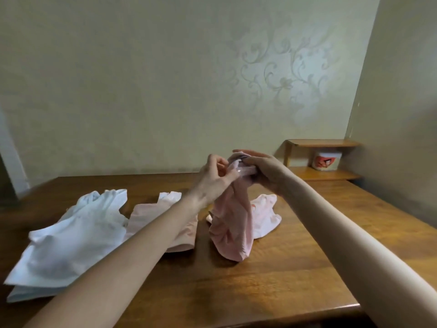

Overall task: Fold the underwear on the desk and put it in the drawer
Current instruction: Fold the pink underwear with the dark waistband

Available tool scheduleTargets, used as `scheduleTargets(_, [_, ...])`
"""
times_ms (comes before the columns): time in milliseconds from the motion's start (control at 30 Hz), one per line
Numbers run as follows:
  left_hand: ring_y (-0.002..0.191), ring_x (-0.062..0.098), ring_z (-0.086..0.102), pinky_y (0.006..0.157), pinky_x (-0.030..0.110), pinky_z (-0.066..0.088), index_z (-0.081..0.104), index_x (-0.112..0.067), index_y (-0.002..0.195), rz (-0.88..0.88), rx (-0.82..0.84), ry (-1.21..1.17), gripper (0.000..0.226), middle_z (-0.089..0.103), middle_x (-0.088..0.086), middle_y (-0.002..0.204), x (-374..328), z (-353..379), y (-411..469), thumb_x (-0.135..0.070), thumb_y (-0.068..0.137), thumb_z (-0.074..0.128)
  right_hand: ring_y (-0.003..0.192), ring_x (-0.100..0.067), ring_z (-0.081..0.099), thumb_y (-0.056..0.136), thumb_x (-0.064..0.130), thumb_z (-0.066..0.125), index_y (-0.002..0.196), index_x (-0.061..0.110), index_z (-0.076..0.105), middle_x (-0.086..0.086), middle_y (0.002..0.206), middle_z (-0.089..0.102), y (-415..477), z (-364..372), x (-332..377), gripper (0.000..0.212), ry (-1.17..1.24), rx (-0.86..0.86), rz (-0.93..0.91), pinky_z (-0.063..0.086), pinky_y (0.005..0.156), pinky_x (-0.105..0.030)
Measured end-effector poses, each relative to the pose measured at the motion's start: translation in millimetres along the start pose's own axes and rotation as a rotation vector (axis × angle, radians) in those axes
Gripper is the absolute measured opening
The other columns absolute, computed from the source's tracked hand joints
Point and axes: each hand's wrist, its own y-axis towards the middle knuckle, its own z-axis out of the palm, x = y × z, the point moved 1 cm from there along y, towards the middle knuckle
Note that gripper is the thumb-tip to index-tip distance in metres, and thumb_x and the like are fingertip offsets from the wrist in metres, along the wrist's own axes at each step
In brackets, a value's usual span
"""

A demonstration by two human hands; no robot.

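Head view.

- Left hand (214, 176): fingers (225, 173) curled close, pinching the top edge of the pink underwear (230, 228).
- Right hand (264, 172): fingers (247, 154) bent over the same bunched top edge, gripping it from the other side; hands nearly touching.
- Pink underwear: raised above the desk (260, 280), hanging crumpled and unfolded, lower end resting on the wood.
- Left of the pink underwear: pale pink piece (151, 214), flat; farther left, white piece (71, 235), rumpled.
- Just behind the pink underwear, to its right: white printed piece (266, 216), on the desk.
- Far right behind it: wooden shelf (321, 143) over a lidded tub (327, 159).
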Motion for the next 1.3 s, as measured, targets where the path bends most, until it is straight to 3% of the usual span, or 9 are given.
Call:
scheduleTargets(100, [0.117,0.016,0.043,0.098,0.032,0.037,0.043,-0.018,0.119,0.135,0.024,0.087,0.064,0.046,0.004,0.122,-5.1,1.9,6.6,-0.044,0.063,0.059,0.079,-0.016,0.065,0.091,0.002,0.052,0.11,0.001,0.065,-0.014,0.095,0.067,-2.8,-0.4,8.8,0.024,-0.151,0.05,-0.068,0.053,0.069,-0.023])
scheduleTargets(200, [0.103,0.013,0.054,0.09,0.029,0.045,0.049,-0.019,0.116,0.138,0.187,-0.104,0.044,0.056,0.001,0.108,-9.2,-9.8,14.1,-0.03,0.077,0.066,0.083,-0.022,0.063,0.086,0.009,0.063,0.101,-0.003,0.069,-0.02,0.093,0.069,-8.0,-6.7,18.6,0.02,-0.258,-0.028,-0.107,0.051,0.082,-0.034])
scheduleTargets(400, [0.08,0.006,0.062,0.074,0.02,0.05,0.053,-0.015,0.11,-0.048,0.442,-0.352,0.028,0.064,-0.002,0.089,-18.7,-17.2,15.6,-0.035,0.091,0.052,0.053,-0.01,0.065,0.085,0.013,0.064,0.078,0.006,0.07,0.0,0.059,0.07,-11.7,-6.9,41.9,0.011,-0.159,-0.116,-0.108,0.05,0.055,-0.018])
scheduleTargets(533, [0.076,0.008,0.06,0.064,0.016,0.05,0.057,-0.011,0.11,-0.059,0.482,-0.335,0.019,0.062,0.001,0.088,-16.0,-16.6,12.3,-0.01,0.092,0.052,0.057,-0.011,0.065,0.087,0.013,0.058,0.072,0.008,0.066,0.0,0.059,0.069,-14.6,-8.0,55.5,0.017,-0.144,-0.037,-0.119,0.052,0.059,-0.02])
scheduleTargets(733, [0.078,0.015,0.067,0.071,0.023,0.055,0.064,-0.012,0.097,-0.237,0.55,-0.45,0.028,0.071,0.006,0.089,-7.4,-43.3,5.5,-0.033,0.095,0.047,0.058,-0.012,0.065,0.085,0.014,0.055,0.07,0.014,0.07,0.002,0.062,0.069,-23.5,-36.3,68.7,0.021,-0.099,0.037,-0.044,0.052,0.058,-0.02])
scheduleTargets(867, [0.059,-0.003,0.059,0.06,0.013,0.045,0.068,-0.025,0.069,-0.074,0.567,0.096,0.06,0.066,-0.015,0.064,-1.1,-62.5,7.9,-0.077,0.074,0.04,0.063,-0.012,0.058,0.07,0.022,0.056,0.075,0.009,0.064,-0.001,0.071,0.062,-28.8,-56.7,65.2,0.016,-0.134,0.029,-0.1,0.047,0.057,-0.022])
scheduleTargets(1000, [0.062,0.019,0.054,0.06,0.025,0.034,0.068,-0.008,0.079,0.336,0.106,0.44,0.024,0.06,0.006,0.063,9.2,-83.2,28.4,-0.03,0.088,0.061,0.057,-0.01,0.052,0.075,0.024,0.055,0.065,0.015,0.065,0.003,0.06,0.057,-31.7,-67.5,61.1,0.017,-0.105,0.094,-0.141,0.039,0.061,-0.027])
scheduleTargets(1100, [0.061,0.026,0.061,0.055,0.026,0.037,0.072,-0.012,0.084,0.509,-0.134,0.556,0.027,0.069,0.009,0.068,1.6,-101.7,29.4,-0.033,0.084,0.057,0.059,-0.009,0.056,0.079,0.028,0.065,0.072,0.006,0.065,0.001,0.063,0.061,-35.9,-68.5,61.4,0.023,-0.376,0.116,-0.177,0.043,0.058,-0.02])
scheduleTargets(1300, [0.057,0.028,0.056,0.065,0.031,0.038,0.067,-0.015,0.068,0.718,-0.136,1.045,0.025,0.061,0.007,0.059,7.3,-114.0,33.0,-0.035,0.08,0.057,0.07,-0.005,0.061,0.08,0.015,0.072,0.075,0.009,0.073,-0.002,0.071,0.068,-35.1,-68.1,66.6,0.008,-0.776,0.027,-0.271,0.046,0.066,-0.018])
